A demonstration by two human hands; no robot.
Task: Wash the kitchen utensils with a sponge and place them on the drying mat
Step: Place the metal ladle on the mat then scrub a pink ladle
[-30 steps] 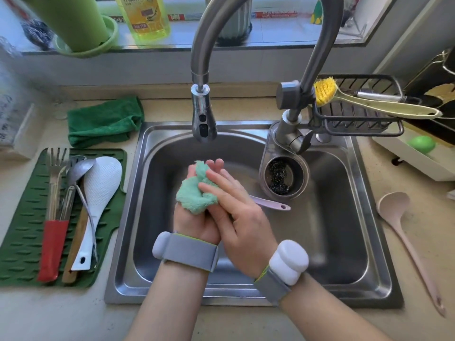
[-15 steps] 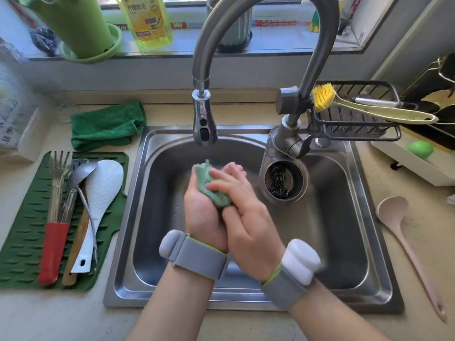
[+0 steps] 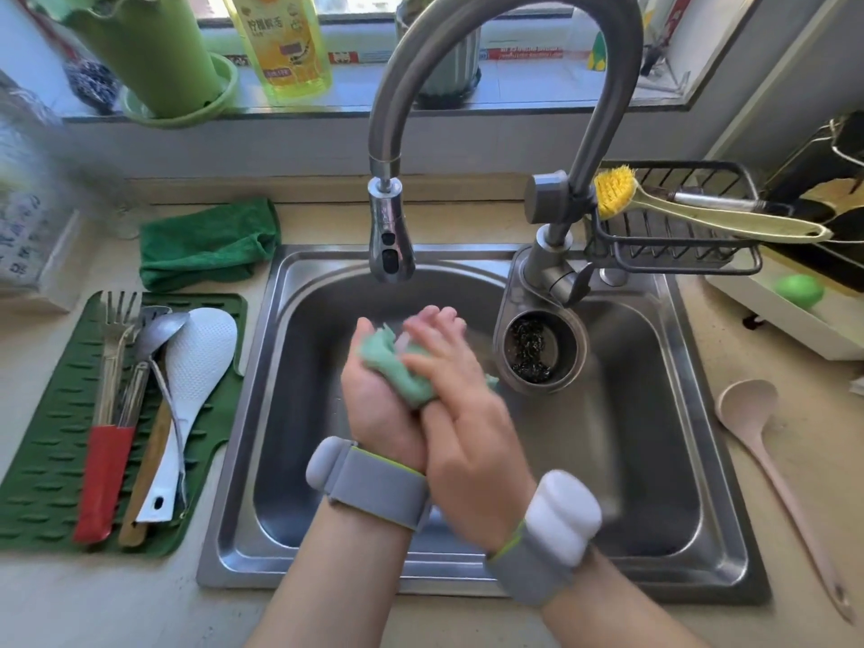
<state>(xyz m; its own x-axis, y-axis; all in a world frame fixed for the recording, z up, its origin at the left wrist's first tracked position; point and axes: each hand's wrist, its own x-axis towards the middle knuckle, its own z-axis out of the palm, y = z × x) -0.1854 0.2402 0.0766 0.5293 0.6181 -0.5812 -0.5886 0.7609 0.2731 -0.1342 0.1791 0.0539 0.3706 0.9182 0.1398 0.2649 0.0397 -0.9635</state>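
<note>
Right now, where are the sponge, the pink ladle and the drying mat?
sponge (image 3: 397, 367): head view, its green middle between the hands.
pink ladle (image 3: 745, 406): head view, its bowl.
drying mat (image 3: 42, 460): head view, bare ribbed left part.

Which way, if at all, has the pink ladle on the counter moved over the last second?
No. The pink ladle lies in the same spot beside the sink's right rim, bowl toward the wall; only the camera view shifted slightly.
</note>
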